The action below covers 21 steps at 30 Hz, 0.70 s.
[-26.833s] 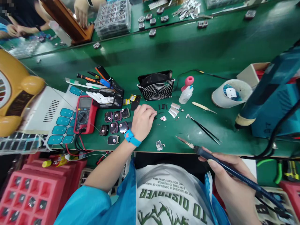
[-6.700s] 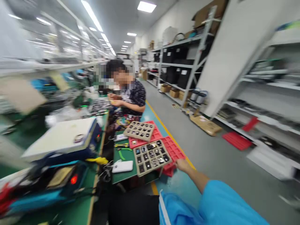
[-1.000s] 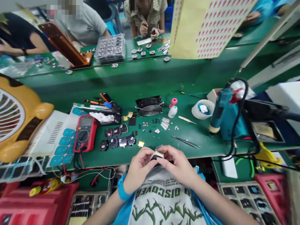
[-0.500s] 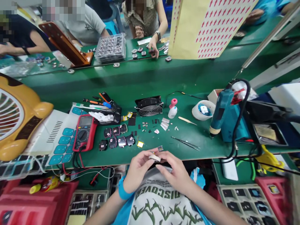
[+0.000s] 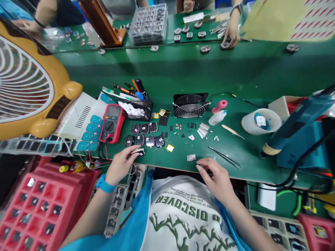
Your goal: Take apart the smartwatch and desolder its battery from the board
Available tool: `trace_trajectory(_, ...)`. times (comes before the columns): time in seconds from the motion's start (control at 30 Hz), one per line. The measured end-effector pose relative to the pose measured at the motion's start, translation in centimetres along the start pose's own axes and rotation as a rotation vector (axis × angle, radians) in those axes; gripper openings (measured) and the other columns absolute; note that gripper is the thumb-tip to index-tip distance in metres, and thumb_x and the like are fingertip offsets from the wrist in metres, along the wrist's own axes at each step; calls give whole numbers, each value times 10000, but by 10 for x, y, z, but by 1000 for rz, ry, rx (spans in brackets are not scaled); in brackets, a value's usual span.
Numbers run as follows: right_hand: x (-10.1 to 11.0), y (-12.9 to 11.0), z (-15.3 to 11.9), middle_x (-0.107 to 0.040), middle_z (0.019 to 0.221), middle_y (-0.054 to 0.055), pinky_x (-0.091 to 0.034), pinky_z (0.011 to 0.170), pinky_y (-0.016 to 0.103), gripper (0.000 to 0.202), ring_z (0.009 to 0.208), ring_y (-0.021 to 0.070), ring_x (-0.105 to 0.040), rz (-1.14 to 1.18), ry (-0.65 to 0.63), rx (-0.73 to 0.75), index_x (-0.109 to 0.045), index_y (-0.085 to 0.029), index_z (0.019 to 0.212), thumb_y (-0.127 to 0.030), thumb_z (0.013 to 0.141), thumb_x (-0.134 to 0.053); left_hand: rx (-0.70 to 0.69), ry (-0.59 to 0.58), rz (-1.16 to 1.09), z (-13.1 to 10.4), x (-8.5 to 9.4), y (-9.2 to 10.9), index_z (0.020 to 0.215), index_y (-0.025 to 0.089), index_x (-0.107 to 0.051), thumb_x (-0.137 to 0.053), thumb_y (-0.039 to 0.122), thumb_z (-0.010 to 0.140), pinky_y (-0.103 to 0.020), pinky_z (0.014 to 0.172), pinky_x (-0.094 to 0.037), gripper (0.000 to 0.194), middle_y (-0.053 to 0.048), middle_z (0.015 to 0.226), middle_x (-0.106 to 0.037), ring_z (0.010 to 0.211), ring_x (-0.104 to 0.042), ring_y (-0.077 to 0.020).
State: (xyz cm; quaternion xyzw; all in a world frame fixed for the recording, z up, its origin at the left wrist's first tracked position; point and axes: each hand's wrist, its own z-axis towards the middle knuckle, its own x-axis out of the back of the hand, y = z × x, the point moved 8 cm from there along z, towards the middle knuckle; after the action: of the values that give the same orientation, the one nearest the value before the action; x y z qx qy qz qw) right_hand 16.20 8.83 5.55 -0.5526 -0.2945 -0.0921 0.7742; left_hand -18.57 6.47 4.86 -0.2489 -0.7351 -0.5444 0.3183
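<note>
My left hand, with a blue band at the wrist, grips a small smartwatch case between thumb and fingers at the bench's front edge. Just behind it lie two rows of similar dark watch cases, several with small white labels. My right hand is over the front edge further right, its fingers loosely curled and the thumb a little apart, with nothing visible between them. A small silvery flat piece lies on the green bench beside its fingertips. Black tweezers rest behind that hand.
A red multimeter and a tool holder stand left. A small black fan, a dispensing bottle, a white tub and a blue electric screwdriver stand behind and right. A co-worker's hand is across the bench.
My hands have parted: the left went left with the watch case, the right moved right. The silvery piece now lies on the bench. The head view has shifted down and left.
</note>
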Motion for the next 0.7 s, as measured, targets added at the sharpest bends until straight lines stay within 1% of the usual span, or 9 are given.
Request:
trace_trajectory(0.07,7,8,3,-692,830,22,-536,638,233,65,646,127,-640,-87,25,19,-646,-192,951,-199,988,-592,-70,-5,92,1,2,1,1179,208,-723,-506,602,954,-447,1003,-585,503,-94,1155,-772,1069,-732,-294)
trace_trajectory(0.17,9,17,6,-687,849,20,-529,642,240,55,649,126,-627,-148,14,37,-644,-189,960,-175,985,-598,-192,38,189,1,1,9,1192,196,-723,-455,581,997,-439,1023,-572,508,-109,1192,-753,1123,-709,-294)
trace_trajectory(0.3,0,15,9,-689,929,60,-539,756,296,88,821,184,-640,-202,-45,105,-666,-178,1034,-182,1001,-584,-279,48,262,2,0,12,1213,189,-715,-437,547,1025,-412,990,-586,491,-112,1170,-746,1095,-709,-283)
trace_trajectory(0.4,-11,11,14,-673,975,93,-516,822,366,164,882,232,-592,-303,-108,160,-687,-163,1117,-223,1004,-584,-328,46,325,1,2,15,1219,205,-711,-444,539,1029,-442,982,-587,469,-113,1172,-740,1098,-698,-296)
trace_trajectory(0.43,-14,11,16,-666,974,97,-503,817,378,175,871,237,-575,-340,-124,167,-694,-161,1117,-239,1005,-584,-344,83,345,-1,6,18,1208,211,-716,-459,538,1025,-461,981,-585,455,-115,1167,-738,1098,-693,-304)
trace_trajectory(0.5,-18,12,20,-656,953,93,-468,785,377,177,845,235,-548,-395,-142,178,-710,-167,1067,-268,1012,-576,-369,214,360,-7,15,29,1169,222,-729,-513,522,1013,-490,969,-582,402,-111,1129,-732,1070,-689,-313)
trace_trajectory(0.57,-20,12,23,-657,929,83,-428,749,364,198,821,225,-532,-411,-144,202,-717,-178,999,-293,1025,-559,-387,338,338,-16,18,45,1129,236,-733,-564,467,1008,-478,939,-588,311,-91,1073,-723,1018,-694,-294)
trace_trajectory(0.63,-21,12,25,-666,909,75,-400,736,357,241,808,213,-533,-388,-140,228,-721,-183,960,-313,1041,-534,-421,344,281,-21,4,65,1115,250,-722,-583,379,1014,-430,912,-597,215,-70,1047,-715,980,-699,-256)
trace_trajectory(0.7,-23,12,27,-669,868,66,-390,728,350,292,791,200,-546,-354,-131,243,-724,-185,908,-331,1052,-517,-493,248,176,-22,-25,90,1118,258,-709,-581,291,1017,-386,906,-600,166,-61,1054,-715,972,-703,-224)
